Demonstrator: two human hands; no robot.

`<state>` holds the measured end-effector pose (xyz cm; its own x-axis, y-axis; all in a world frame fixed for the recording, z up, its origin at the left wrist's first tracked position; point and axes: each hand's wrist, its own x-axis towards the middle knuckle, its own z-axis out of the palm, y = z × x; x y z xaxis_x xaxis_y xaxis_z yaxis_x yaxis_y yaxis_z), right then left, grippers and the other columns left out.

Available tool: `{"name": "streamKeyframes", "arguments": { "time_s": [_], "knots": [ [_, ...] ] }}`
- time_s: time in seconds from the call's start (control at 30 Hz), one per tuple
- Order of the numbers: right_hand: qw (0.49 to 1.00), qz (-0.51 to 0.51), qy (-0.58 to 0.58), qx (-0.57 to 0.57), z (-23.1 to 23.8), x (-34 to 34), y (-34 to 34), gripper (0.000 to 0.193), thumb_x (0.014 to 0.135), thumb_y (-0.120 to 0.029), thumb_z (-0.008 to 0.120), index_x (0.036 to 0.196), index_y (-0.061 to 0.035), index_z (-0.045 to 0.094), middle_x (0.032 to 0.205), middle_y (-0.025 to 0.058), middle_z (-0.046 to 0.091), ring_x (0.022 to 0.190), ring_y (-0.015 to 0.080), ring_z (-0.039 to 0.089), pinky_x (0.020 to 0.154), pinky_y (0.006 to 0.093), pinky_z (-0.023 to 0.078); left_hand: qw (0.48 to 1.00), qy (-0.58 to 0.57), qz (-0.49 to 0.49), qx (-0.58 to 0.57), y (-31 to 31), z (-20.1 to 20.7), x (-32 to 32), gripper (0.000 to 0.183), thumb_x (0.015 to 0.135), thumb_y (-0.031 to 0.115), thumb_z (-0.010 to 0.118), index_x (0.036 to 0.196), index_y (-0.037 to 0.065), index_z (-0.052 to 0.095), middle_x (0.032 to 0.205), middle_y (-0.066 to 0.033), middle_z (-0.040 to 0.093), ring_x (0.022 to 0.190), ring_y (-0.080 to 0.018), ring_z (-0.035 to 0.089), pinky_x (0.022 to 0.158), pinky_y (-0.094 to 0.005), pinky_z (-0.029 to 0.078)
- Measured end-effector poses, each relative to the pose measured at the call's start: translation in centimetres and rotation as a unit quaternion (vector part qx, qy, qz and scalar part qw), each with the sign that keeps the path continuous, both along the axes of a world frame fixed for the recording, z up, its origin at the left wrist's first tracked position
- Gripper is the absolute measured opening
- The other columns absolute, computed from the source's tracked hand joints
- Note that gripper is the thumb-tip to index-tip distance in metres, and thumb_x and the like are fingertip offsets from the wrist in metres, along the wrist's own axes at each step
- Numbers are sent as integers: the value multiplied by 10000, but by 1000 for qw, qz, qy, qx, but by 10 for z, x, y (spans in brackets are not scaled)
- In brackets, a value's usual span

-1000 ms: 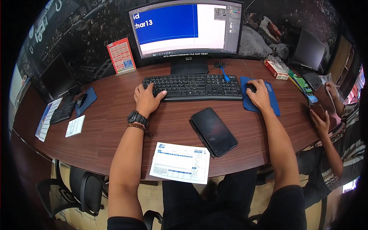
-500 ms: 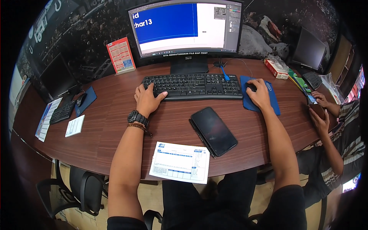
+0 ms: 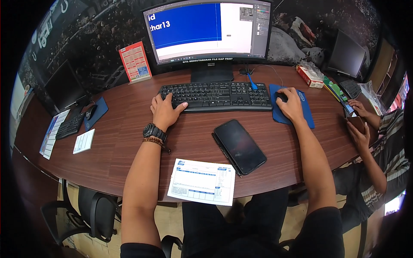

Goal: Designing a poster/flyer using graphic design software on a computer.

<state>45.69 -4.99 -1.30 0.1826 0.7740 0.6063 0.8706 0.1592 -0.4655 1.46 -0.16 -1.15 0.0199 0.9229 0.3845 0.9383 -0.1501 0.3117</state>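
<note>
My left hand [image 3: 167, 112] rests at the left end of a black keyboard [image 3: 215, 95], fingers spread over its keys and thumb along the front edge. A dark watch and a beaded bracelet circle that wrist. On a blue mouse pad [image 3: 306, 112], my right hand [image 3: 291, 105] is wrapped over a black computer mouse [image 3: 282, 97], which it partly hides. Beyond the keyboard a monitor [image 3: 202, 30] shows a blue block with white lettering in an editing window. Between my forearms lie a black smartphone [image 3: 241, 146], a pen [image 3: 226, 154] beside it, and a printed form [image 3: 201, 182].
A red desk calendar [image 3: 135, 62] stands left of the monitor. Farther left are a second keyboard [image 3: 70, 126] and papers. At right sit a red-and-white box [image 3: 309, 77] and another monitor [image 3: 347, 55]; a co-worker's hands [image 3: 360, 131] hold a brown object. Black chairs [image 3: 97, 213] stand below the desk edge.
</note>
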Motion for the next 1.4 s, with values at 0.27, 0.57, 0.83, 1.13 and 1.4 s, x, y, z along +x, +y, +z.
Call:
{"name": "streamKeyframes", "arguments": {
  "time_s": [0.27,0.57,0.83,1.13,1.4],
  "knots": [
    [974,186,-114,62,11,-48,-5,231,841,-158,654,1053,-88,713,1250,165,560,1277,381,472,1079,470,388,1000,18,8,-3,-1,3,-1,793,862,592,682,1400,27,541,1451,-342,383,1394,-485,306,1145,-545,275],
    [957,229,-176,9,10,-69,-13,220,899,-169,621,1061,-93,748,1352,177,523,1381,384,369,1134,477,346,1000,19,5,1,-2,4,-1,777,865,580,686,1398,33,546,1444,-340,396,1387,-480,319,1139,-537,284],
    [950,241,-200,2,9,-78,-15,286,915,-210,617,1169,-113,708,1392,181,479,1390,383,343,1144,490,323,1000,23,3,-2,-4,5,2,772,871,575,681,1401,32,542,1449,-344,396,1391,-480,319,1140,-537,284],
    [965,209,-147,53,17,-73,-7,282,902,-181,627,1160,-97,701,1321,178,525,1318,371,404,1125,479,333,1000,29,6,1,-7,6,-4,756,876,565,679,1393,29,550,1437,-343,409,1378,-482,336,1134,-541,291],
    [991,40,-109,74,6,-11,2,250,865,-194,660,1085,-97,727,1193,149,601,1225,361,493,1038,463,412,999,5,-42,20,1,3,8,747,859,582,686,1344,22,589,1442,-314,408,1389,-464,301,1111,-597,269]
  ]
}}
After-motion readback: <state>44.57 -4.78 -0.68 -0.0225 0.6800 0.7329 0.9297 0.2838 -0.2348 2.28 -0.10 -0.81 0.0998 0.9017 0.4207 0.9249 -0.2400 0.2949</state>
